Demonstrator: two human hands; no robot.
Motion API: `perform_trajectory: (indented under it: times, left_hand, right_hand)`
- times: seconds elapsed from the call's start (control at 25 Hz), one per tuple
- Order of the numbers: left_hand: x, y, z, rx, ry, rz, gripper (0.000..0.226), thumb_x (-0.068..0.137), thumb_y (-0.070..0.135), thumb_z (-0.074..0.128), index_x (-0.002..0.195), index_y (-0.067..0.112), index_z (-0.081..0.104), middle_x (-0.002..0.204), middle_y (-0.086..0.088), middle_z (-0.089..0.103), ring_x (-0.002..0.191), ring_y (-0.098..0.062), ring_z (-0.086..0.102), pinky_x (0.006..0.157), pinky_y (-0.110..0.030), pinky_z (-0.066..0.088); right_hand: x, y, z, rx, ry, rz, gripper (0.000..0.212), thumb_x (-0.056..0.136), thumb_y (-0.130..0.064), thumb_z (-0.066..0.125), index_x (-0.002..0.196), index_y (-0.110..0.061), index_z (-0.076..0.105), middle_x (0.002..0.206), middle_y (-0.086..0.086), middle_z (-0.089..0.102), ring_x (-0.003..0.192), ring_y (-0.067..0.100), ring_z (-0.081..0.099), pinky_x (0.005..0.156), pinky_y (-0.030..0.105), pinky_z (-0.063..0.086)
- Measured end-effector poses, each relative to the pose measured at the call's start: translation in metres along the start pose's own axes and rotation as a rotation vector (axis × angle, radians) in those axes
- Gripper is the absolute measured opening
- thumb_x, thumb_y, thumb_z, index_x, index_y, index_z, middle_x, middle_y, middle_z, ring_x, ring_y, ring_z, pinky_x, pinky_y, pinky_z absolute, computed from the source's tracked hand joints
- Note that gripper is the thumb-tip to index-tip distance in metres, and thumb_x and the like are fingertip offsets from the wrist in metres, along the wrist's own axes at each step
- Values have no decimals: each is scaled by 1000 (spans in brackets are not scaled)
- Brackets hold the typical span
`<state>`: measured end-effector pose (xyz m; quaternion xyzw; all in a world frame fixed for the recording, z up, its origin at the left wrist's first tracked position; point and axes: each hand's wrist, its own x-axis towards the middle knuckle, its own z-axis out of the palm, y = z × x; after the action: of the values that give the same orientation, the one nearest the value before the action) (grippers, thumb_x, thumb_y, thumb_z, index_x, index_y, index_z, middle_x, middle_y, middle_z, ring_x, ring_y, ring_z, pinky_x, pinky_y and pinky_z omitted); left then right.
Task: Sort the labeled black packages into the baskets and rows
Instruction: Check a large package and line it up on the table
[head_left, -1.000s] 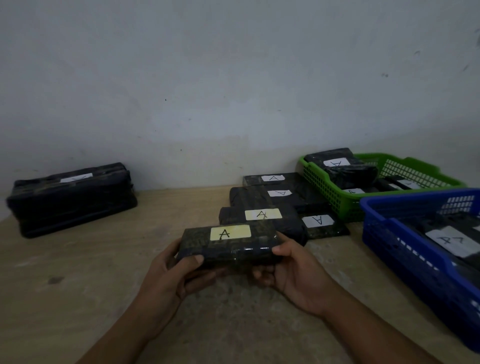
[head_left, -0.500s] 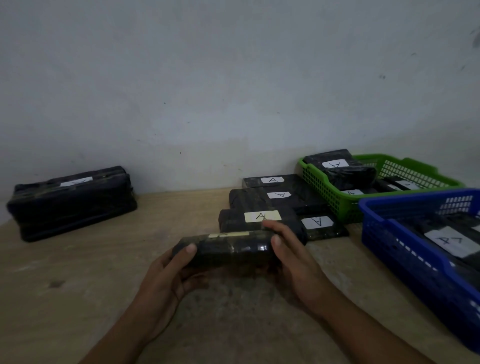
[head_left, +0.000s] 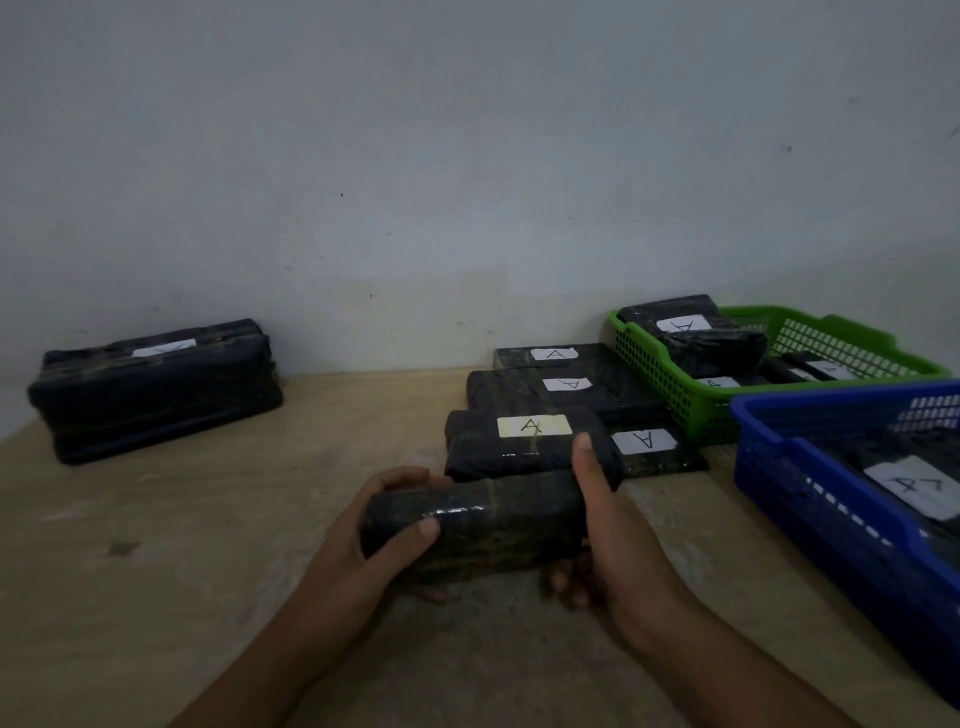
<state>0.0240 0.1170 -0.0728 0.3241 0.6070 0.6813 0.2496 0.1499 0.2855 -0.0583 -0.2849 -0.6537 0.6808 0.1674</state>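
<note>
**Fingers** (head_left: 428, 527) of the left hand (head_left: 358, 551) curl round the left end of the held package (head_left: 483, 525). The thumb lies on its near face and the other fingers wrap over its far edge. The right hand (head_left: 623, 556) grips the right end, with the thumb upright against that end and the remaining fingers curled beneath.

**Held package:** black, wrapped in glossy film, lying lengthwise between the two hands, low over the surface (head_left: 208, 597). No label shows on the faces in view. Whether it touches the surface cannot be told.

**Surroundings:** just behind it lies the row of packages (head_left: 519, 452), each labelled "A", running back toward the wall (head_left: 415, 156). A flatter package (head_left: 649, 452) with an "A" label lies beside the row on its right. Further right, the green basket (head_left: 649, 374) and, nearer the camera, the blue basket (head_left: 810, 488) both hold labelled packages. A stack of packages (head_left: 150, 395) sits well apart at far left.
</note>
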Motion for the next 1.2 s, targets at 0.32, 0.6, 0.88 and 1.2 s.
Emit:
perform_trajectory:
  times: [0.32, 0.6, 0.88, 1.2]
  left_hand:
    - [10, -11, -2, -172, 72, -18, 34, 71, 27, 48, 97, 10, 63, 91, -10, 70, 83, -27, 68, 65, -39, 55]
    - [9, -11, -7, -87, 66, 51, 34, 68, 26, 49, 92, 12, 66, 91, -12, 69, 84, -31, 68, 66, -41, 55]
    - [8, -5, -2, -46, 143, 75, 34, 77, 26, 41, 82, 5, 68, 81, -15, 67, 70, -40, 66, 48, -43, 57]
    - [-4, -1, 9, 82, 75, 120, 27, 87, 27, 45, 99, 8, 61, 88, -5, 70, 81, -23, 70, 58, -27, 58]
  right_hand:
    - [4, 6, 1, 103, -110, -37, 47, 93, -50, 44, 101, -9, 65, 75, 14, 70, 54, 23, 59, 43, 22, 30]
    - [5, 8, 1, 11, -133, -146, 29, 99, -25, 35, 97, -4, 55, 63, 12, 64, 44, 15, 57, 40, 24, 29]
    - [6, 14, 6, 12, -131, -219, 35, 82, -43, 40, 94, -15, 57, 73, 9, 67, 54, 20, 62, 38, 23, 30]
    - [5, 7, -2, 43, -39, -160, 39, 103, -23, 36, 75, -5, 58, 63, 10, 56, 37, 6, 55, 33, 13, 35]
